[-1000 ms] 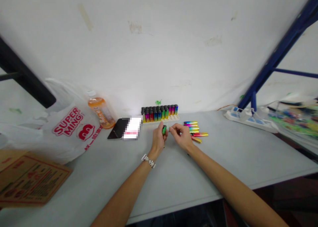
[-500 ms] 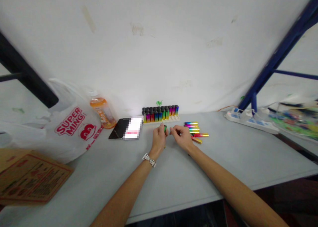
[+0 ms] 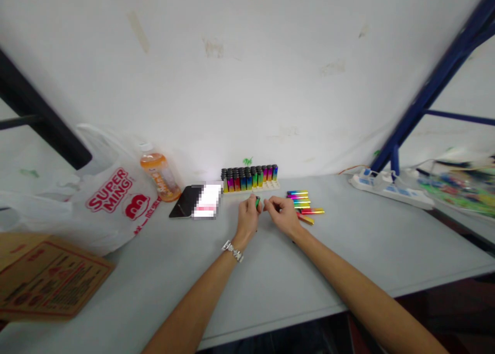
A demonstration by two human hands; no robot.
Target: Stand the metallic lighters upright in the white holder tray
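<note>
My left hand (image 3: 246, 219) is closed around a small green lighter (image 3: 257, 202), whose end shows by the thumb. Just to its right, my right hand (image 3: 284, 214) is pinched with the fingertips close to the lighter; whatever lies between them is too small to make out. Beyond the hands, several shiny coloured lighters (image 3: 247, 179) with black tops stand upright in rows in a white rack (image 3: 273, 186), with bare slots at its front right. Several rainbow metallic lighter-sized pieces (image 3: 297, 193) lie loose beside my right hand.
Left of the rack lies a dark tablet-like object (image 3: 186, 202) with a blurred bright area. Farther left are an orange drink bottle (image 3: 160, 176), a white plastic bag (image 3: 112, 204) and a cardboard box (image 3: 58, 279). A power strip (image 3: 390, 190) lies at the right, below a blue post (image 3: 429, 80).
Both hands stay in nearly the same place, with the green lighter still in my left hand. Only slight finger and view shifts show.
</note>
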